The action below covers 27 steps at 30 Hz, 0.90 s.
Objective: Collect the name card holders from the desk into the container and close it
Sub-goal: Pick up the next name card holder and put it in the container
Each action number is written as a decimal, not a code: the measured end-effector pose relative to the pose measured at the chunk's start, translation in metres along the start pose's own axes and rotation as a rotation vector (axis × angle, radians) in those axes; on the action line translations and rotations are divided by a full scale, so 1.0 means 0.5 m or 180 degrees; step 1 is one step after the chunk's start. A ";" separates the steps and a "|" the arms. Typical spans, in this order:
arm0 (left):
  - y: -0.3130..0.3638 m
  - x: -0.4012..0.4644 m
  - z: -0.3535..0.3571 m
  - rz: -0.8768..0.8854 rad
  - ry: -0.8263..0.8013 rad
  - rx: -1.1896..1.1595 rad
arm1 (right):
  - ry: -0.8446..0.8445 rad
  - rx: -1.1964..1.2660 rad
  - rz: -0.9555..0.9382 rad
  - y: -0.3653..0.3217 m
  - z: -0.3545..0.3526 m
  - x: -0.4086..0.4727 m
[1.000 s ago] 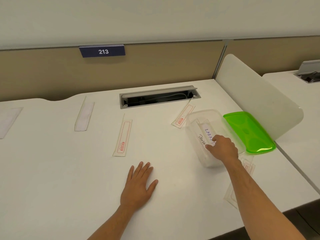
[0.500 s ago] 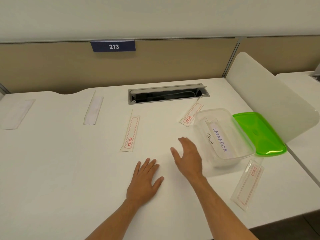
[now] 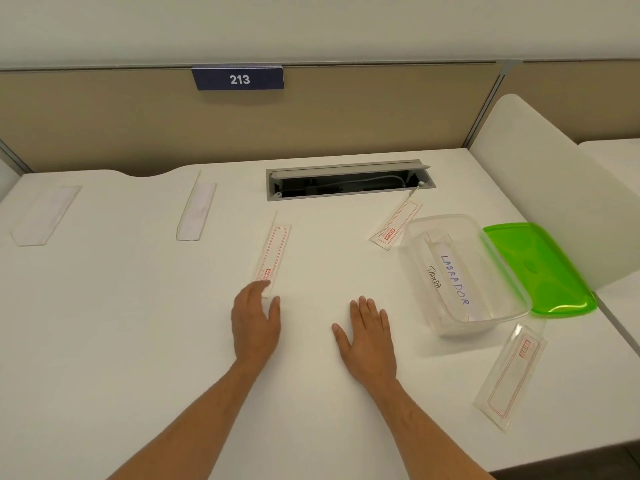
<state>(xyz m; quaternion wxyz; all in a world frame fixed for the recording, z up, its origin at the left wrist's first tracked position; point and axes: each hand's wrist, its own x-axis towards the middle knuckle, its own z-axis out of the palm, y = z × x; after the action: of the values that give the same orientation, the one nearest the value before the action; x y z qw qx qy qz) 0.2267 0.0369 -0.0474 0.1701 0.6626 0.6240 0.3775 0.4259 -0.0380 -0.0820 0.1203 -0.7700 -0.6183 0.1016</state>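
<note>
A clear plastic container (image 3: 412,237) stands open at the right, with two labelled name card holders (image 3: 453,278) inside. Its green lid (image 3: 540,268) lies just to its right. Several clear holders lie on the white desk: one with red print (image 3: 272,254) in the middle, one (image 3: 396,225) behind the container, one (image 3: 510,374) in front of it, and two plain ones (image 3: 197,211) (image 3: 45,214) at the left. My left hand (image 3: 256,323) is flat with its fingertips at the near end of the middle holder. My right hand (image 3: 367,337) lies flat on the desk, holding nothing.
An open grey cable tray (image 3: 346,181) is sunk into the desk at the back. A tan partition with a blue "213" sign (image 3: 239,78) rises behind. A white curved divider (image 3: 540,174) stands at the right, behind the lid. The desk's front edge runs near the bottom right.
My right hand left the container and came back left to lie flat on the desk. My left hand slid forward to the near end of the middle holder. The view shifted left.
</note>
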 end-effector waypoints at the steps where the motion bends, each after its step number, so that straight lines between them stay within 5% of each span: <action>1: 0.001 0.013 -0.003 -0.0180 0.0096 0.0003 | 0.0010 0.0005 0.0005 0.000 0.001 0.001; 8: -0.001 0.098 -0.015 -0.0630 0.0537 0.0463 | 0.0108 0.0023 0.0023 -0.001 0.005 0.003; 15: -0.046 0.158 -0.025 -0.1000 -0.0481 0.0309 | 0.0089 0.0002 0.0038 -0.001 0.004 0.002; 27: -0.054 0.128 -0.032 -0.1137 -0.0259 0.0032 | 0.0187 0.0052 0.0055 -0.004 0.003 0.002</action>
<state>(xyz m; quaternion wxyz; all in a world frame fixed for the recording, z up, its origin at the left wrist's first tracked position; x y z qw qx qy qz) 0.1924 0.0986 -0.0373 0.2563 0.5569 0.7262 0.3111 0.4238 -0.0365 -0.0829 0.1438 -0.7769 -0.6070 0.0851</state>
